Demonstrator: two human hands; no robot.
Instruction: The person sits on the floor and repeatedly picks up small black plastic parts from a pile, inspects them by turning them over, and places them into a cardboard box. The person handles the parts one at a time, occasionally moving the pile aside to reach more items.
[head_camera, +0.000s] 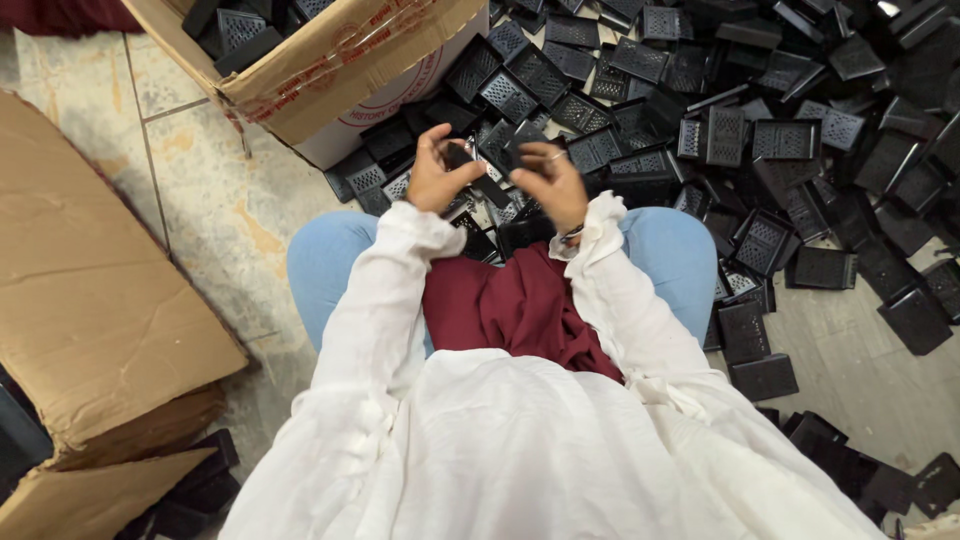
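Observation:
I sit on the floor in white sleeves and blue trousers, with a dark red cloth in my lap. My left hand is raised in front of me, its fingers pinched on a small black plastic part. My right hand is held up beside it, fingers curled toward the same part; whether it touches the part I cannot tell. Beyond both hands spreads a big heap of black perforated plastic pieces on the floor.
An open cardboard box holding more black pieces stands at the upper left. A flattened cardboard sheet lies on the tiled floor at the left. More black pieces lie scattered at the lower right.

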